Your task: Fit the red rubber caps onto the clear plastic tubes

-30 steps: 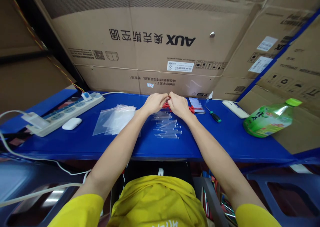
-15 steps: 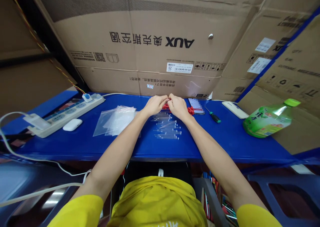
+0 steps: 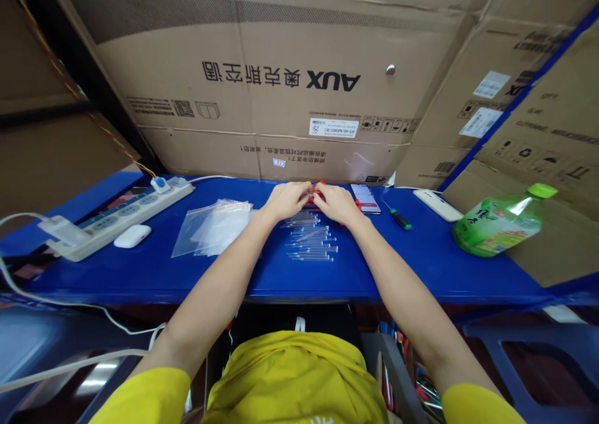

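My left hand [image 3: 291, 199] and my right hand [image 3: 337, 202] meet near the back of the blue table, fingers curled in a pinch. Small red pieces [image 3: 320, 186] show between and behind the fingertips, and more stick out beside my right hand. The hands cover most of this red heap, and what exactly the fingertips hold is hidden. Just in front of my hands lie several thin clear rods with small heads [image 3: 312, 240], roughly in rows. Clear plastic zip bags [image 3: 213, 227] lie flat to the left.
A phone [image 3: 365, 198], a green-handled screwdriver [image 3: 400, 219] and a white slab-shaped device [image 3: 438, 206] lie to the right, by a tilted green bottle [image 3: 498, 224]. On the left are a power strip [image 3: 124, 215] and a white earphone case [image 3: 132, 236]. Cardboard [image 3: 262, 112] walls the back.
My hands have shifted slightly among the red pieces, with the fingertips a little lower and red showing behind them. The view has moved slightly; the rods and bags look unchanged.
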Tool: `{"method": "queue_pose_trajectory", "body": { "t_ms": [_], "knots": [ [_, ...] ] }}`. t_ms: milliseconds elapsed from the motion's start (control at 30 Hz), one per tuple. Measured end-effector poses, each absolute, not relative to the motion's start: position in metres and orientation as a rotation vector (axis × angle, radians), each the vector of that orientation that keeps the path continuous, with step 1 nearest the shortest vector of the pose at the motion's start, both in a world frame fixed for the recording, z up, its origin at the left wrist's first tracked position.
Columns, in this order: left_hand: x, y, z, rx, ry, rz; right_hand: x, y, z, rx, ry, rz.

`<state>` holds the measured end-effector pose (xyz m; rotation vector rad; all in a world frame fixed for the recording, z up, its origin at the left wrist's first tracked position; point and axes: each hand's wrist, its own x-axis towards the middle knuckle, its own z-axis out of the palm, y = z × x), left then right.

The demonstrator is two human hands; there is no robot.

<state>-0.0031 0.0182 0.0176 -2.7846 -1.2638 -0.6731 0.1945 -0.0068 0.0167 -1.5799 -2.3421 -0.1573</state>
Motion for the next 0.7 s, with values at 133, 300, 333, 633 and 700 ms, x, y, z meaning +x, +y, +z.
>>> {"method": "queue_pose_trajectory", "body": {
  "t_ms": [133,300,333,633,700],
  "knots": [
    [0.001,0.014,0.018,-2.799,-1.264,-0.583,0.193,-0.007,0.018,-1.619,-2.355,-0.150],
    [0.006,0.012,0.021,-2.777,-1.336,-0.521,0.192,-0.008,0.018,-1.649,-2.365,-0.182],
    [0.007,0.011,0.021,-2.763,-1.367,-0.501,0.191,-0.009,0.018,-1.659,-2.365,-0.186],
    [0.016,0.010,0.015,-2.711,-1.527,-0.456,0.179,-0.008,0.012,-1.741,-2.330,-0.178],
    [0.017,0.010,0.015,-2.713,-1.524,-0.489,0.179,-0.006,0.010,-1.747,-2.283,-0.164]
  ]
}}
